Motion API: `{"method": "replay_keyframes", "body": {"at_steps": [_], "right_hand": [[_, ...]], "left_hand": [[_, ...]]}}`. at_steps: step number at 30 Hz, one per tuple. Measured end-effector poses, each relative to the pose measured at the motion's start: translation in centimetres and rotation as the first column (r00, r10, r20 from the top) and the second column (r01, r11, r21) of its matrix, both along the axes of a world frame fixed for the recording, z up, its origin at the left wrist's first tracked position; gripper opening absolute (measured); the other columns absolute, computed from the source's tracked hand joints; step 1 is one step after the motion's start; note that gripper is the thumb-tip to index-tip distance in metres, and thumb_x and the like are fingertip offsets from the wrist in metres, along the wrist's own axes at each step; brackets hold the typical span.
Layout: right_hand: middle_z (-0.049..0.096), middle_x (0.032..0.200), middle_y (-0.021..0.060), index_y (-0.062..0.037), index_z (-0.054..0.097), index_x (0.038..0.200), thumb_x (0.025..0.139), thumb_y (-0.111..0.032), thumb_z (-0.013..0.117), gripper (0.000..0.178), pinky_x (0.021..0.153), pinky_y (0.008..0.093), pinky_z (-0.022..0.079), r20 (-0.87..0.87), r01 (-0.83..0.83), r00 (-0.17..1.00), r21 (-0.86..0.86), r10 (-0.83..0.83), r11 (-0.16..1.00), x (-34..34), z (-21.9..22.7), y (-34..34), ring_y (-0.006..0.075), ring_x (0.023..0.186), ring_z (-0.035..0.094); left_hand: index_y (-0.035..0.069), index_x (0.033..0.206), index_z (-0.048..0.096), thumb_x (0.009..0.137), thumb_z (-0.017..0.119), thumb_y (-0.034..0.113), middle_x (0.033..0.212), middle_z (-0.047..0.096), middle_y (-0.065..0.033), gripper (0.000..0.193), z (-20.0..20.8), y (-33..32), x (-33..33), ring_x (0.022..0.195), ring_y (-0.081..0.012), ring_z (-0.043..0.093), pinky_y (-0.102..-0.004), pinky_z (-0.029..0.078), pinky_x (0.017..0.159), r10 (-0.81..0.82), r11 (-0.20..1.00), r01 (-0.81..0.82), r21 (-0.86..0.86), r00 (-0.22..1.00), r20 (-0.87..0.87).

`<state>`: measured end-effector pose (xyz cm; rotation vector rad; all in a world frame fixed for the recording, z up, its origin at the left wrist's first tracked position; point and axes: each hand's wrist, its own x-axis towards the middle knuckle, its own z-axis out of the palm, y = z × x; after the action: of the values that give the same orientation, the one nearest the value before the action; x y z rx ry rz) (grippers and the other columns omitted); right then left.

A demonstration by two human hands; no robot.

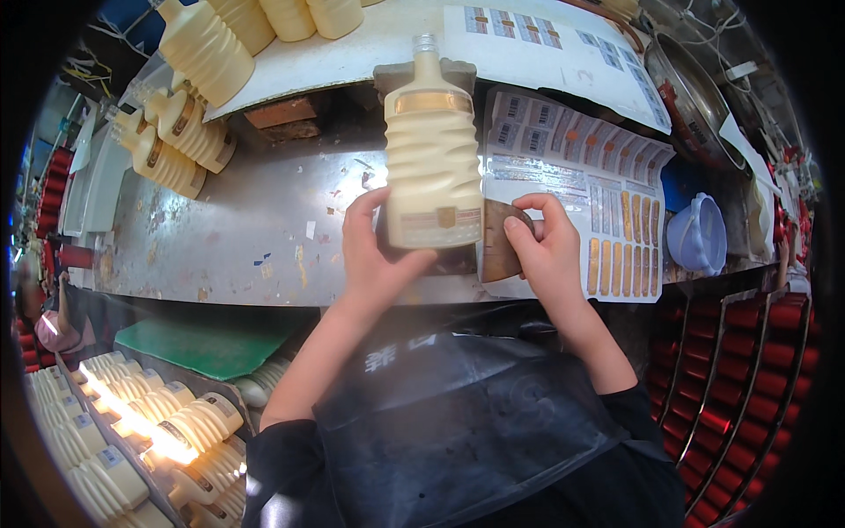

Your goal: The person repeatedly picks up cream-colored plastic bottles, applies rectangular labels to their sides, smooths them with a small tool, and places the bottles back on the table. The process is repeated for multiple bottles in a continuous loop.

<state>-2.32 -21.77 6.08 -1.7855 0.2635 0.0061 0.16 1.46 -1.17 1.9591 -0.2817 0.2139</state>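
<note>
A cream ribbed bottle [433, 150] with a clear neck and a gold band lies lengthwise on the steel worktable [238, 220], neck pointing away from me. My left hand [374, 251] grips its base end, thumb over a small gold label at the bottom. My right hand [546, 246] rests beside the bottle and holds a brown flat scraper-like piece [497, 242] against the label sheet [607, 202], which carries rows of orange and gold stickers.
More cream bottles lie at the far left [172, 141] and on the white board [220, 44] above. A crate of bottles [141, 431] sits lower left, red caps in trays [748, 396] lower right. A blue lidded tub [700, 233] and a metal bowl [691, 97] stand on the right.
</note>
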Motion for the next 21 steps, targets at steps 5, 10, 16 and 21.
{"method": "replay_keyframes", "body": {"at_steps": [5,10,16,21], "right_hand": [[0.056,0.060,-0.0030,-0.0050,0.059,0.117,0.096,-0.006,0.066,0.022,0.051,0.0246,0.035,0.230,-0.193,0.935,-0.313,0.271,0.930,-1.4,-0.2,2.5,0.0030,0.054,0.047],[0.065,0.063,0.0094,-0.0062,0.061,0.116,0.096,-0.018,0.067,0.024,0.056,0.0333,0.046,0.033,-0.097,0.994,-0.201,0.106,0.975,-0.6,-1.5,0.9,0.0176,0.054,0.061],[0.065,0.065,0.0020,-0.0041,0.060,0.115,0.098,-0.015,0.066,0.021,0.058,0.0261,0.043,-0.007,-0.004,1.000,0.014,0.004,1.000,-1.1,-2.2,-0.3,0.0047,0.060,0.055],[0.064,0.068,0.0003,-0.0058,0.059,0.118,0.099,-0.012,0.066,0.021,0.054,0.0231,0.040,0.128,-0.109,0.985,-0.056,0.115,0.992,-1.9,-2.1,0.3,0.0029,0.060,0.053]], "left_hand": [[-0.004,0.144,0.036,0.085,0.075,0.023,0.141,0.047,-0.0213,0.076,0.0,-2.2,0.5,0.135,-0.0334,0.045,-0.0448,0.035,0.116,0.087,0.966,-0.121,-0.228,0.984,-0.154],[-0.005,0.145,0.034,0.096,0.063,0.024,0.145,0.044,-0.0220,0.063,-0.7,-1.9,0.9,0.138,-0.0320,0.042,-0.0435,0.030,0.119,0.032,0.949,-0.073,-0.308,0.990,-0.138],[-0.002,0.146,0.031,0.101,0.057,0.026,0.147,0.041,-0.0190,0.060,-1.3,-1.5,0.6,0.141,-0.0274,0.038,-0.0414,0.027,0.121,-0.089,0.871,0.010,-0.491,0.986,-0.138],[0.000,0.146,0.030,0.101,0.057,0.019,0.147,0.041,-0.0177,0.056,-0.8,-1.2,0.1,0.139,-0.0238,0.039,-0.0387,0.029,0.120,-0.162,0.855,0.038,-0.517,0.967,-0.198]]}}
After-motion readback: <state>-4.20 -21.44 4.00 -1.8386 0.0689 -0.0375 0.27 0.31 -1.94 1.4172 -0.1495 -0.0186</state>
